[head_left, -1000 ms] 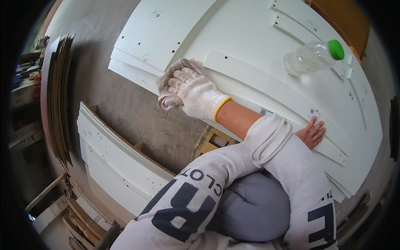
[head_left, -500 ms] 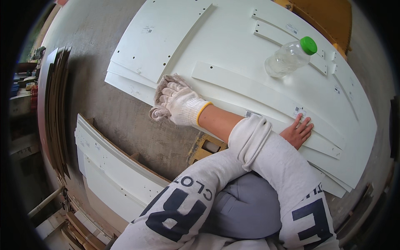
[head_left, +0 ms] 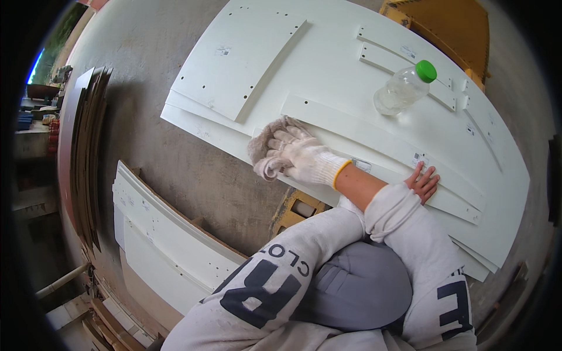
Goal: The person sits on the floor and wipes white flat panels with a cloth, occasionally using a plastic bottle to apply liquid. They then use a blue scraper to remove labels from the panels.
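Observation:
My forearms cross, the right over the left. My right hand (head_left: 301, 155), in a white knitted glove with a yellow cuff edge, is closed on a crumpled greyish rag (head_left: 261, 149). It presses the rag against the near edge of a white panel (head_left: 333, 70). To the right, my bare left hand (head_left: 422, 182) lies flat with fingers spread, on a long narrow white strip (head_left: 357, 137) with a label. My right sleeve hides the left wrist. Beyond the left hand, a clear bottle with a green cap (head_left: 404, 90) stands on the panel.
A smaller drilled panel (head_left: 243, 55) lies at the panel's far left, and more narrow strips (head_left: 407, 76) at the far right. Curved white panels (head_left: 158, 234) are stacked at lower left. Brown sheets (head_left: 88, 158) stand farther left. A yellow metal part (head_left: 295, 210) shows under the near edge.
My right hand has slid to the right along the near edge with the rag. The left hand stays on the strip. The view has shifted slightly.

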The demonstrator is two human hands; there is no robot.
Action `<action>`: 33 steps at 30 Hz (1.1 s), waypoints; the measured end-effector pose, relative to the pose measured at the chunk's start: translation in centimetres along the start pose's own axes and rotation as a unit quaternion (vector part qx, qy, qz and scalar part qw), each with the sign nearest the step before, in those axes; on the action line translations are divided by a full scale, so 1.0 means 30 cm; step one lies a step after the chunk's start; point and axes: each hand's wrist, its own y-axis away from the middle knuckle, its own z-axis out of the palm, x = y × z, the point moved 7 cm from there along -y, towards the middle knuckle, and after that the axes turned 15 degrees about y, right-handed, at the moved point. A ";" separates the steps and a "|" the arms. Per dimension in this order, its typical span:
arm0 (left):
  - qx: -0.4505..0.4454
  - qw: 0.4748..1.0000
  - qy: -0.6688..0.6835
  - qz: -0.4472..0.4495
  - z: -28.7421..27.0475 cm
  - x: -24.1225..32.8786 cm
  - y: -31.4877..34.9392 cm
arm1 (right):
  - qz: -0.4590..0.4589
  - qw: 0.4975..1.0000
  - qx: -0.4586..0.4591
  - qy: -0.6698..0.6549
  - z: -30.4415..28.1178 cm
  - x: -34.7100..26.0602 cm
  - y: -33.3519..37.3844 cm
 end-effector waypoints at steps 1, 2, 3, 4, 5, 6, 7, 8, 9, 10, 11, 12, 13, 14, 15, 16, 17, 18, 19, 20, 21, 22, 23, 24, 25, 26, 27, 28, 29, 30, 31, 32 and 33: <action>0.015 0.993 0.114 -0.006 -0.013 0.015 -0.019 | 0.043 0.999 -0.001 -0.006 -0.027 0.018 -0.047; 0.024 0.993 0.114 0.010 -0.042 0.034 -0.037 | 0.086 0.996 -0.004 -0.019 -0.038 0.052 -0.055; 0.031 0.993 0.111 0.008 -0.046 0.030 -0.023 | 0.084 0.996 0.002 -0.014 -0.031 0.046 -0.052; 0.040 0.993 0.108 0.008 -0.052 0.029 -0.018 | 0.084 0.996 0.008 -0.007 -0.025 0.044 -0.038; 0.035 0.988 0.147 0.013 -0.052 0.021 -0.024 | 0.086 0.996 0.013 0.000 -0.019 0.048 -0.015; 0.027 0.992 0.120 0.020 -0.022 0.002 -0.010 | 0.084 0.996 -0.007 -0.017 -0.013 0.032 0.018; 0.020 0.995 0.093 0.026 -0.004 -0.015 0.005 | 0.080 0.996 -0.028 -0.033 -0.025 0.006 0.090; 0.010 0.997 0.065 0.033 0.009 -0.019 0.018 | 0.079 0.994 -0.047 -0.050 -0.023 -0.011 0.168; 0.018 0.985 0.172 0.029 -0.027 0.009 -0.007 | 0.105 0.991 -0.025 -0.075 0.011 0.026 0.285; 0.045 0.988 0.140 0.041 -0.023 0.004 -0.004 | 0.109 0.989 0.006 -0.100 0.019 0.033 0.350; 0.070 0.992 0.096 0.041 0.008 -0.036 0.029 | 0.148 0.941 -0.010 -0.306 0.007 0.033 0.372; 0.097 0.992 0.063 0.052 0.011 -0.043 0.039 | 0.198 0.846 -0.034 -0.494 0.007 0.052 0.428; 0.097 0.973 0.188 0.093 -0.038 -0.006 0.038 | 0.292 0.777 0.021 -0.557 -0.003 0.142 0.558; 0.205 0.903 0.359 0.118 -0.119 -0.015 0.107 | 0.313 0.695 0.093 -0.641 0.013 0.212 0.656; 0.102 0.928 0.349 0.082 -0.163 0.018 0.099 | 0.336 0.605 0.175 -0.700 0.014 0.295 0.799; -0.002 0.940 0.337 0.058 -0.210 0.040 0.106 | 0.310 0.504 0.283 -0.755 0.006 0.367 0.937; 0.068 0.887 0.454 0.050 -0.260 -0.030 0.221 | 0.366 0.455 0.345 -0.735 -0.117 0.325 0.896; 0.112 0.906 0.407 0.042 -0.320 -0.090 0.314 | 0.429 0.402 0.409 -0.698 -0.252 0.280 0.899; 0.148 0.909 0.389 0.022 -0.396 -0.143 0.371 | 0.418 0.434 0.431 -0.672 -0.268 0.302 0.998; 0.164 0.909 0.382 -0.037 -0.458 -0.227 0.437 | 0.403 0.466 0.448 -0.648 -0.267 0.348 1.125; 0.212 0.908 0.348 -0.093 -0.515 -0.327 0.515 | 0.410 0.512 0.436 -0.616 -0.257 0.354 1.198; 0.250 0.909 0.307 -0.129 -0.556 -0.431 0.589 | 0.421 0.558 0.423 -0.577 -0.252 0.359 1.272; 0.269 0.919 0.235 -0.169 -0.605 -0.520 0.650 | 0.456 0.612 0.380 -0.523 -0.235 0.324 1.332; 0.293 0.914 0.183 -0.213 -0.633 -0.620 0.718 | 0.483 0.663 0.329 -0.469 -0.205 0.296 1.363; 0.294 0.909 0.146 -0.255 -0.651 -0.710 0.762 | 0.549 0.676 0.302 -0.389 -0.133 0.265 1.368; 0.263 0.918 0.118 -0.273 -0.641 -0.784 0.766 | 0.557 0.739 0.223 -0.306 -0.006 0.250 1.383; 0.230 0.924 0.082 -0.295 -0.637 -0.853 0.774 | 0.536 0.799 0.174 -0.210 0.034 0.227 1.355; 0.177 0.934 0.028 -0.308 -0.623 -0.899 0.762 | 0.512 0.843 0.132 -0.103 0.072 0.199 1.333; 0.138 0.938 -0.022 -0.316 -0.606 -0.929 0.748 | 0.465 0.877 0.120 0.015 0.069 0.138 1.243; 0.100 0.939 -0.069 -0.321 -0.583 -0.947 0.736 | 0.412 0.895 0.104 0.135 0.064 0.087 1.176; 0.086 0.939 -0.056 -0.329 -0.565 -0.954 0.745 | 0.427 0.894 0.100 0.089 0.080 0.092 1.163; 0.072 0.938 -0.045 -0.337 -0.549 -0.961 0.754 | 0.440 0.892 0.096 0.042 0.088 0.104 1.155; 0.059 0.937 -0.031 -0.343 -0.535 -0.965 0.753 | 0.455 0.886 0.090 -0.004 0.092 0.113 1.148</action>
